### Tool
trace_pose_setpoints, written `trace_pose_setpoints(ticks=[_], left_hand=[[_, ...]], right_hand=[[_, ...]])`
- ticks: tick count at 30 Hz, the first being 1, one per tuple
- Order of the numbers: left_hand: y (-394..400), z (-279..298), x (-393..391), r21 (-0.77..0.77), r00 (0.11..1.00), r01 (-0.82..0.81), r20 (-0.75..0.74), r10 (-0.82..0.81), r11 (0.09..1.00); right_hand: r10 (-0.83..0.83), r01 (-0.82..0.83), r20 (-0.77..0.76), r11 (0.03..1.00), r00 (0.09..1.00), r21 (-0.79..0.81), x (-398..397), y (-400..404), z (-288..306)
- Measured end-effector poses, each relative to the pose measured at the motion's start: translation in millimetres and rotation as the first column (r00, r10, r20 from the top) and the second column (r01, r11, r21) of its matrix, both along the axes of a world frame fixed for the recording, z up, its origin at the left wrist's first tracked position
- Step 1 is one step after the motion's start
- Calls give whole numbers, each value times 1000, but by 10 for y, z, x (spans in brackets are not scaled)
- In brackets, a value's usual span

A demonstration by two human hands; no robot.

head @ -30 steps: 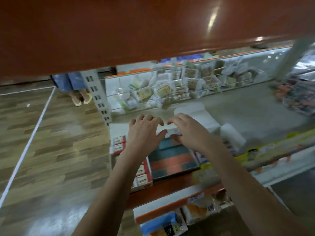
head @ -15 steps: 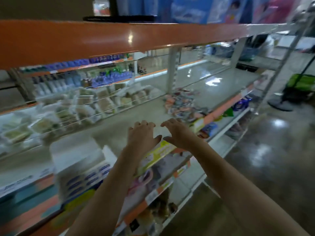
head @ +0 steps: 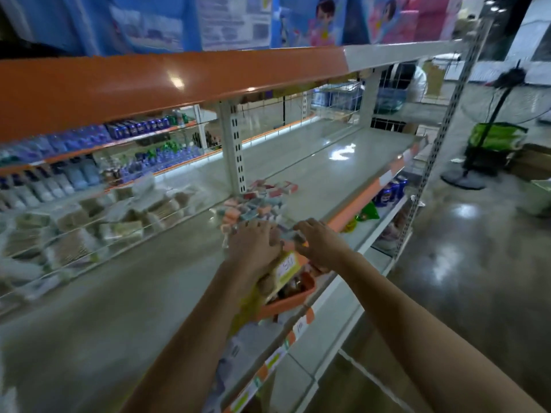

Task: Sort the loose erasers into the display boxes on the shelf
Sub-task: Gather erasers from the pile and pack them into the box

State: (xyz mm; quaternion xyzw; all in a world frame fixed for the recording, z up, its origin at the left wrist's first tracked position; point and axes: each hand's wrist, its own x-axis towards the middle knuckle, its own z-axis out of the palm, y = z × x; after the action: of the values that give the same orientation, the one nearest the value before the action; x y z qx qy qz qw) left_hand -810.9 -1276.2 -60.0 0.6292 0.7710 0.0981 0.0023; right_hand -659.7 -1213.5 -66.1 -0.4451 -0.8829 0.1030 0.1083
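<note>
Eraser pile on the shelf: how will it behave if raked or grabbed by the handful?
The eraser pile looks like many small loose blocks, so it probably scatters rather than moves together. The pieces seem flat-sided, so unlikely to roll. The shelf looks glossy, so they may slide easily.

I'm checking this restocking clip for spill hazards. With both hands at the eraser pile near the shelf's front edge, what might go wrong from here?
1. The loose erasers lie heaped close to the shelf's front lip; a sweep by the left hand or right hand may push some off onto the lower shelves or the floor.
2. The picture is blurred and the hands cover the near erasers, so a grab may miss pieces.
</note>
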Motion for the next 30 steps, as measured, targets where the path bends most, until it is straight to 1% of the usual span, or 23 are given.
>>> trace_pose_setpoints(ticks=[2,4,7,9,13,17,21,25,27,30], left_hand=[[387,2,-43,4,1000,3,0,-3,1000],[723,29,-89,-8,1000,-21,12,21,1000],[1114,57,-172,26,999,-46,4,46,999],[1338,42,-248,3,996,-84,-5,84,996],[1640,-101,-368,-67,991,-129,-27,128,989],[1822,-244,-408,-39,989,-150,-7,150,988],[1907,-270,-397,15,975,-222,33,221,975],[1962,-321,-392,11,956,-284,79,282,959],[1984,-326,-361,20,948,-311,85,308,950],[1974,-334,-284,21,941,-337,48,336,941]], right_hand=[[7,-7,-6,1000,1000,-10,-16,361,1],[41,-40,20,999,999,-37,-54,704,6],[78,-75,61,995,995,-62,-122,1168,-5],[85,-81,55,994,995,-70,-138,1429,-41],[105,-99,59,990,993,-98,-155,1862,-133],[141,-134,65,987,988,-92,-255,2285,-167],[224,-224,-11,968,975,-116,-425,2644,-197],[323,-327,-55,930,945,-169,-539,2921,-303],[354,-367,-104,918,929,-153,-539,3023,-373],[390,-409,-157,905,907,-116,-513,3119,-452]])
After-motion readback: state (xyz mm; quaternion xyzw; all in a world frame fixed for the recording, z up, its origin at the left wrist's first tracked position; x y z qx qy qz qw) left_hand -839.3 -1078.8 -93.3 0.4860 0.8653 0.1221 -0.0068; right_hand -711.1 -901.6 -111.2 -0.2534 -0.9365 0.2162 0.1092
